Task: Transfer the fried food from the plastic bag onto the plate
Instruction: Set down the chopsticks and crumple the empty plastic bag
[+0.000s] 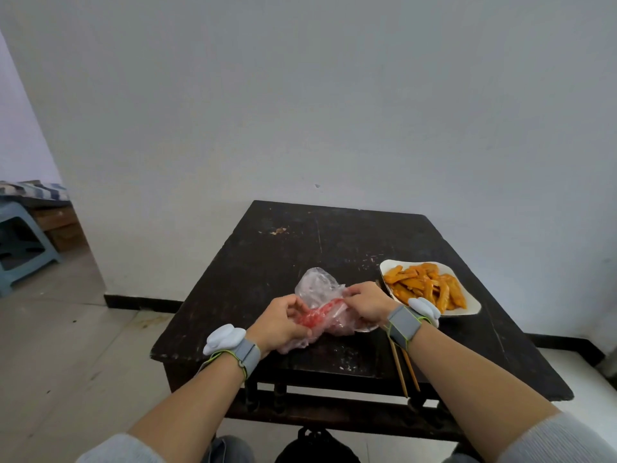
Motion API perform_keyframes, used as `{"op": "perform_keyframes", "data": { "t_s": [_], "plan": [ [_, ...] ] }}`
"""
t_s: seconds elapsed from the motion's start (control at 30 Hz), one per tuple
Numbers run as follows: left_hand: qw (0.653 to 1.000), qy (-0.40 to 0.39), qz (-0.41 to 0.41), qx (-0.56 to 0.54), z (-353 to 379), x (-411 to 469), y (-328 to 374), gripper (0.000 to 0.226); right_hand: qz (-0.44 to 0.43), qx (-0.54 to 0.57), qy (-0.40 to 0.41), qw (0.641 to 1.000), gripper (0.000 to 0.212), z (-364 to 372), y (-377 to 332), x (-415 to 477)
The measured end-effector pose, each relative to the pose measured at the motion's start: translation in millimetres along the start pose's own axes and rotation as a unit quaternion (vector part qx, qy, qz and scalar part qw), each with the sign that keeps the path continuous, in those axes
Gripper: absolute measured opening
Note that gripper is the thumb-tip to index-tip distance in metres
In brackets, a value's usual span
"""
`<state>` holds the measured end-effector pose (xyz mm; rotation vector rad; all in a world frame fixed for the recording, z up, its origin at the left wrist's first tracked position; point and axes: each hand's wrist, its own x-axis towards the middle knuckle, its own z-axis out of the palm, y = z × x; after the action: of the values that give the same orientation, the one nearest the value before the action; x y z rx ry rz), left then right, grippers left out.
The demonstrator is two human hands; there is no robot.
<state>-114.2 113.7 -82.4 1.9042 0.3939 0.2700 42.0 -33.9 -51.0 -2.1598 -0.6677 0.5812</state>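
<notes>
While left hand (283,324), right hand (367,304) grip it, plastic bag (320,285) between

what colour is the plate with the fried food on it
The plate is white, clearest in the head view.

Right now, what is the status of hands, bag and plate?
Left hand and right hand both grip the plastic bag. Fried food piled on plate. Chopsticks lie under right forearm.

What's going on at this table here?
A person sits at a dark table, both hands gripping a crumpled plastic bag: left hand at its near end, right hand at its right side. The fried food already lies heaped on the white plate to the right. Chopsticks lie beneath the right wrist.
</notes>
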Motion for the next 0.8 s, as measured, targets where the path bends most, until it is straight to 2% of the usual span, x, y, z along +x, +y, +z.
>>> {"op": "perform_keyframes", "data": {
  "t_s": [0.1, 0.2, 0.27, 0.37, 0.47, 0.57, 0.8],
  "plan": [
    [0.998, 0.049, 0.003, 0.031, -4, 3, -5, 0.066, 0.009, 0.009, -0.042, 0.999, 0.032, 2, -2, -1],
    [0.999, 0.031, 0.004, 0.028, -8, 6, -9, 0.104, 0.015, 0.009, -0.086, 0.996, 0.041, 5, -3, -3],
    [0.999, 0.006, 0.018, 0.042, -8, 10, -11, 0.110, 0.017, 0.008, -0.106, 0.994, 0.045, 6, -4, -5],
    [0.997, -0.025, 0.024, 0.072, -5, 12, -7, 0.098, 0.012, 0.009, -0.137, 0.990, 0.053, 8, -8, -10],
    [0.994, -0.044, 0.015, 0.094, -1, 13, -5, 0.079, 0.009, 0.019, -0.162, 0.987, 0.051, 8, -9, -12],
    [0.992, -0.030, -0.003, 0.124, 2, 13, -7, 0.066, -0.002, 0.028, -0.164, 0.986, 0.049, 7, -7, -12],
    [0.990, 0.000, 0.008, 0.143, 12, 11, -13, 0.033, -0.032, 0.109, -0.025, 0.993, 0.027, 13, 1, -14]
  ]
}}
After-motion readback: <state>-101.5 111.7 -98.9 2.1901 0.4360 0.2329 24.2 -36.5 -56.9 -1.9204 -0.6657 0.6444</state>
